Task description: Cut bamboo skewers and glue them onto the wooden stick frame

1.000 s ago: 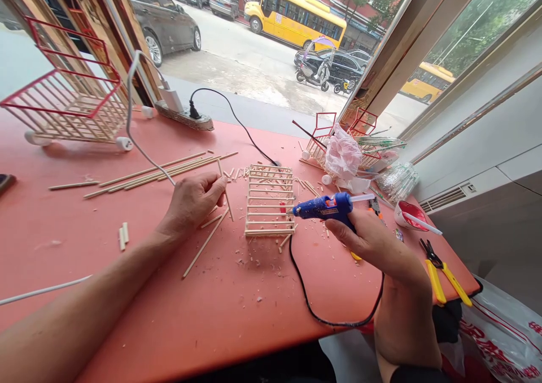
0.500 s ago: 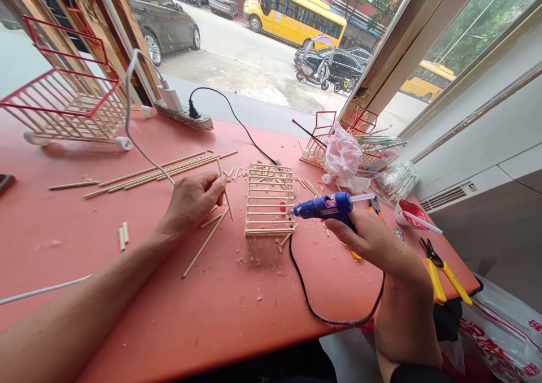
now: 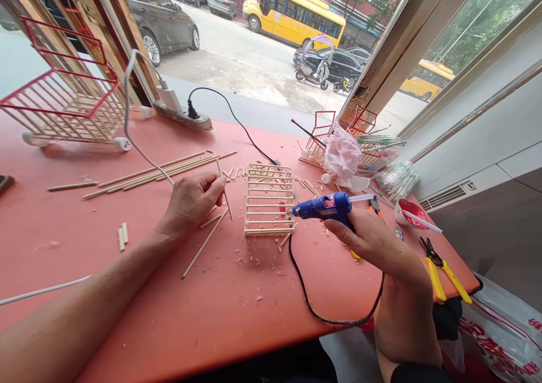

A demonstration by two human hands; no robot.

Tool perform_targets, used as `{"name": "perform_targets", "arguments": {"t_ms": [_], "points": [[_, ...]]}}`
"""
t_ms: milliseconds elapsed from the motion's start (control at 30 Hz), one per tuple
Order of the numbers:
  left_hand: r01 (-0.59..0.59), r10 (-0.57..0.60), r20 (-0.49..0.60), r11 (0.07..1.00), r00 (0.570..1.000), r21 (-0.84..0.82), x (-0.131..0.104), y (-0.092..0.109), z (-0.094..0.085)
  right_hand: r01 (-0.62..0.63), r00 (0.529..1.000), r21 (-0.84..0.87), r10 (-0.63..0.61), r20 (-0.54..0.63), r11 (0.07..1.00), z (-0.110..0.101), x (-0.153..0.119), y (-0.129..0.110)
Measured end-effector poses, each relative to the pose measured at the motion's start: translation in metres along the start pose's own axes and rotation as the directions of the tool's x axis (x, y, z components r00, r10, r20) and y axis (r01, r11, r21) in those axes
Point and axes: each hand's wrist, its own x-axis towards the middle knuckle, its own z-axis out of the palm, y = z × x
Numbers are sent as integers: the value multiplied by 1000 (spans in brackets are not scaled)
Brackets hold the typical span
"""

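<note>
My left hand [image 3: 197,199] pinches a thin wooden stick [image 3: 228,200], held slanting just left of a small slatted wooden frame [image 3: 268,206]. My right hand [image 3: 366,230] is wrapped round a blue hot glue gun [image 3: 326,205], a clear glue stick poking from its back. The gun's nozzle is at the right edge of the frame; whether it touches cannot be made out. Below my left hand a longer stick [image 3: 204,246] lies on the table. The gun's black cord [image 3: 311,309] loops over the tabletop.
Long sticks [image 3: 169,174] lie at the left back of the pink table [image 3: 178,326]. A finished cart [image 3: 71,106] with red rims stands far left, a power strip [image 3: 182,116] beside it. Yellow-handled pliers [image 3: 442,270], a heart-shaped dish [image 3: 410,213] and more carts [image 3: 324,137] are at right.
</note>
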Motion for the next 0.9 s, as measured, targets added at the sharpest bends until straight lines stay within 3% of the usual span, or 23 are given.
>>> {"name": "perform_targets", "arguments": {"t_ms": [633,900], "points": [[-9,9,-2,1000,1000,-22,1,-2,-1,22,999,-35,-23,-25,999,2,0,3],[-14,14,3,1000,1000,-23,2,-2,-1,90,993,-39,-93,-72,995,3,-2,5]]}}
